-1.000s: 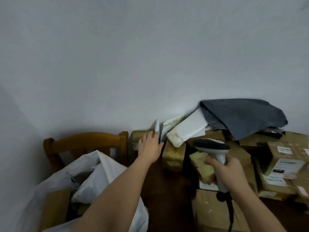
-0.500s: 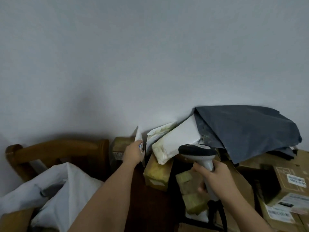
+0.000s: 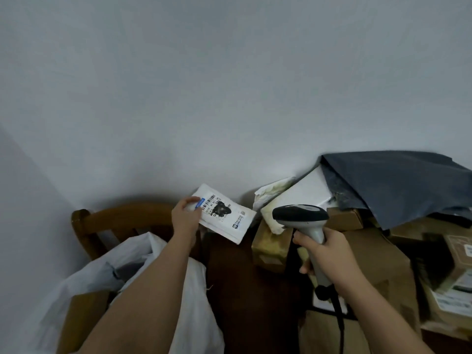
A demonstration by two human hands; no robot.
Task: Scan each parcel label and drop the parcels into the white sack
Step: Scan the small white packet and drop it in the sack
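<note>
Change: left hand (image 3: 184, 217) has pulled a flat white parcel (image 3: 224, 216) free of the pile, label now facing up.
Right hand (image 3: 325, 254): grip closed round the scanner (image 3: 304, 221), just right of the parcel.
Meaning: scan looks next.

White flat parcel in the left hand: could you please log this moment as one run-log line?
left hand: holds white flat parcel, label up | right hand: grips scanner | white sack: below-left

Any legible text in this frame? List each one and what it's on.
White flat parcel in the left hand: barcode, printed lines and a small logo, all too blurred to read.
Cardboard box labels at the right edge: print too blurred to read.
Scanner in the right hand: no markings readable.
Nothing here can be quoted.
</note>
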